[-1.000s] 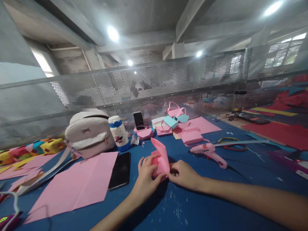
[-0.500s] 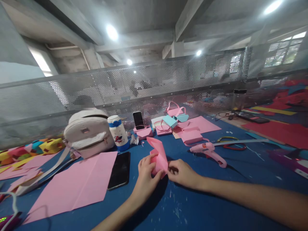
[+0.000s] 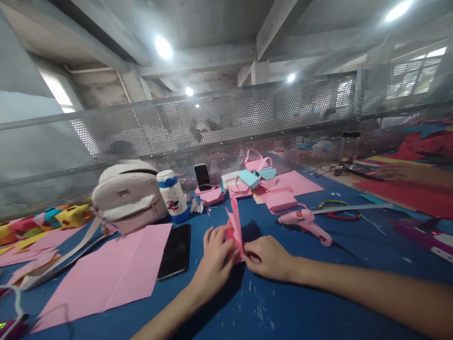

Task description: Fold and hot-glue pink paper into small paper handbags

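Observation:
A folded piece of pink paper (image 3: 236, 226) stands on the blue table between my hands, its upper flap upright and seen nearly edge-on. My left hand (image 3: 215, 252) grips its left side, thumb near the lower edge and fingers behind. On the other side, my right hand (image 3: 269, 257) pinches the paper's lower right edge with thumb and curled fingers. Left of my left hand lies a black tablet-like device (image 3: 175, 251), partly over or beside a large creased pink sheet (image 3: 109, 271). A pink glue gun (image 3: 307, 224) rests to the right of my right hand.
Small pink and blue paper bags (image 3: 281, 200) cluster at the back, beside a propped phone (image 3: 203, 177). A water bottle (image 3: 174, 196) and a pale backpack (image 3: 129, 198) stand back left. Red-and-yellow-handled scissors (image 3: 341, 215) lie behind the glue gun. A perforated metal screen (image 3: 219, 123) closes the back.
The pink paper's upper flap has swung so it now shows nearly edge-on. My right hand has shifted slightly at the lower edge. At far right, a blurred arm has appeared over the red paper.

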{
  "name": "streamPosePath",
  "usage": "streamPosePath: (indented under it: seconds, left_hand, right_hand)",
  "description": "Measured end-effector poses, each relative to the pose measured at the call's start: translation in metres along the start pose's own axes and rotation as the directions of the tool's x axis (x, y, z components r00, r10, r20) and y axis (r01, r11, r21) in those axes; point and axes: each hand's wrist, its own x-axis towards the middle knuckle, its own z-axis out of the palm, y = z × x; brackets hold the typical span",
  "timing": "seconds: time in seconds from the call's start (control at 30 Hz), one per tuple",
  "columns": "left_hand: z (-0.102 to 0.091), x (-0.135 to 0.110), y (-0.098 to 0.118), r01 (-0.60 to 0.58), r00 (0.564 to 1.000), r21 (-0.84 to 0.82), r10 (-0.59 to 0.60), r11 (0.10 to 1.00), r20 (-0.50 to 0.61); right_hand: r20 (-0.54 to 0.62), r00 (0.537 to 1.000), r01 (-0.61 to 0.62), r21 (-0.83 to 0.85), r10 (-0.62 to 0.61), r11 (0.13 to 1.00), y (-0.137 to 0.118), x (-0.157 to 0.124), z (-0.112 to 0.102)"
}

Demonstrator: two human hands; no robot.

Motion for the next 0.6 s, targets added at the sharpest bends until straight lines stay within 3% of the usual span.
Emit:
streamPosePath:
  seconds: [0.23,0.5,0.6]
  left_hand:
    - [-0.002,0.003,-0.001,-0.031,0.999,-0.032,0.032,0.999,0.029]
    - [-0.019,0.008,0.006,-0.151,0.987,-0.002,0.151,0.989,0.052]
    - [-0.024,0.008,0.008,-0.181,0.982,0.021,0.179,0.983,0.054]
  right_hand:
    - [0.051,0.999,-0.003,0.062,0.0,0.998,0.001,0.001,0.002]
    - [0.105,0.994,-0.005,0.193,-0.016,0.981,0.004,0.001,0.002]
    - [0.101,0.995,-0.034,0.309,0.003,0.951,0.006,0.001,0.004]
